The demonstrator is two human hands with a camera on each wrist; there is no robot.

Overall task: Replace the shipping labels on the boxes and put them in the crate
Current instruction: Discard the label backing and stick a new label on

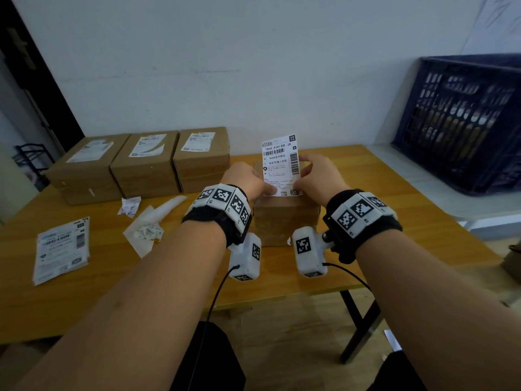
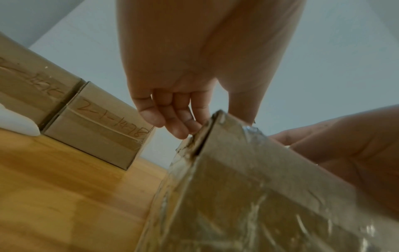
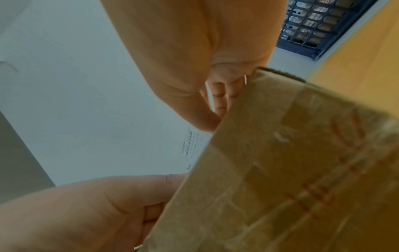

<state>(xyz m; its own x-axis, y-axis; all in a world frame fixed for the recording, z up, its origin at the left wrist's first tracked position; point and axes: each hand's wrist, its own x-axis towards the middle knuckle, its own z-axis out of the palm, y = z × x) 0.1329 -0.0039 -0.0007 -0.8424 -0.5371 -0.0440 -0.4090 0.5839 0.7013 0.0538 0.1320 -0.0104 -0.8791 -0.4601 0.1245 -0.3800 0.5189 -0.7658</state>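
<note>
Spanning most of the scene, the wooden table (image 1: pixel 366 249) carries everything else. Far right of the taped box (image 1: pixel 284 221), on a separate pale surface, stands the dark blue crate (image 1: pixel 462 122), with brown shapes showing through its slots. Left of the taped box and back against the wall sit three more cardboard boxes (image 1: pixel 146 165) in a row, each with a label on top. The taped box itself stands near the table's front edge, directly under both hands. Well left of it lies a stack of flat label sheets (image 1: pixel 62 249), and between that stack and the box are crumpled paper scraps (image 1: pixel 146 230) (peeled backing, by the look). Above the box top, the shipping label (image 1: pixel 282 165) is held upright: the left hand (image 1: pixel 248 179) pinches its lower left edge, and the right hand (image 1: pixel 318 176) pinches its right edge.
</note>
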